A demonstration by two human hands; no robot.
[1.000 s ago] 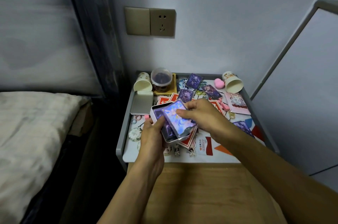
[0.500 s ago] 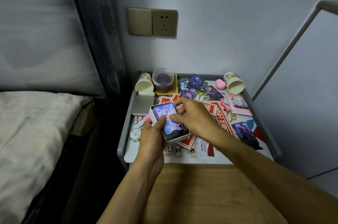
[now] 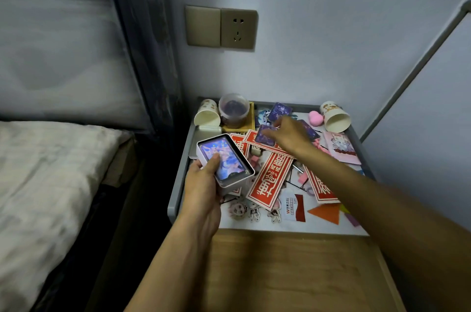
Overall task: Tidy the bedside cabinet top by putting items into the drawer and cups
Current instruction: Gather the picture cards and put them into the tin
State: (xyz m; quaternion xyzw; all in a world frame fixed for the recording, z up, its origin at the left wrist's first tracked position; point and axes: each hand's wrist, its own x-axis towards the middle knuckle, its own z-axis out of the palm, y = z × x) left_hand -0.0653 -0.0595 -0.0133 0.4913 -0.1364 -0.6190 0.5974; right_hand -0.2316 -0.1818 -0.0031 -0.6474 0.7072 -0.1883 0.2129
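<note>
Glossy metal tin [image 3: 224, 158], paper cups [image 3: 335, 118], matt wood drawer front [image 3: 293, 273]

Left hand [image 3: 204, 185] grips tin [image 3: 235, 185] — right hand [image 3: 290, 134] touches purple card [image 3: 265, 138].

bed with rumpled off-white sheet [image 3: 46, 171] at the left, dark sheer curtain [image 3: 142, 44] hanging beside it, brass-coloured blank switch plate [image 3: 203, 26] touching a matching socket plate [image 3: 238, 29] on the pale blue-grey wall [image 3: 331, 31], grey slanted frame bar [image 3: 413, 72] at the right
</note>
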